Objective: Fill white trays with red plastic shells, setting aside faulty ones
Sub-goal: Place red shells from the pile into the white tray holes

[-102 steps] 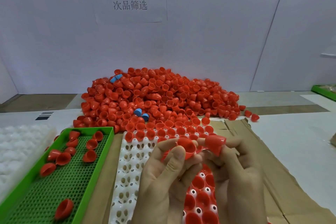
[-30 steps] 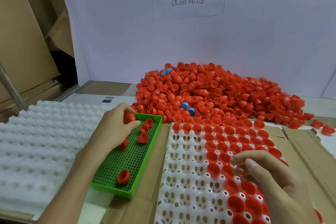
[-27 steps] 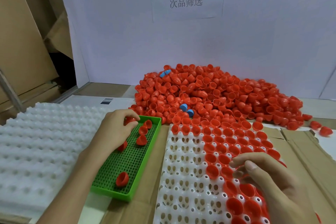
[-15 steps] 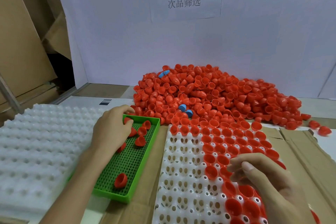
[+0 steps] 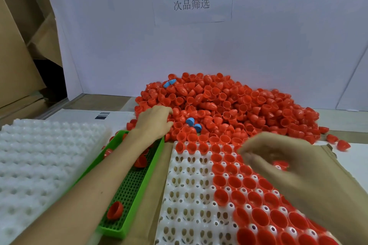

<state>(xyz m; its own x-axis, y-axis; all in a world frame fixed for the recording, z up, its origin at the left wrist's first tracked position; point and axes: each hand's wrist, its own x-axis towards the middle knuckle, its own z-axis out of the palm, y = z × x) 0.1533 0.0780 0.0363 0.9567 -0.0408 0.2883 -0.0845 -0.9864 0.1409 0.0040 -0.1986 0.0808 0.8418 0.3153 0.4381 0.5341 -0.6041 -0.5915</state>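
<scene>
My left hand (image 5: 154, 123) rests on the near-left edge of the heap of red plastic half-shells (image 5: 229, 105), fingers bent into it; I cannot tell whether they grip one. My right hand (image 5: 282, 161), blurred and curled, hovers over the white moulded pocket tray (image 5: 191, 189), its grip unclear. I would take a single shell, skip the blue shells (image 5: 190, 120), check its rim, then seat it open side up.

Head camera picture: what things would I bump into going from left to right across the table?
empty white trays → green tray → part-filled white tray → loose red shells at the far right
</scene>
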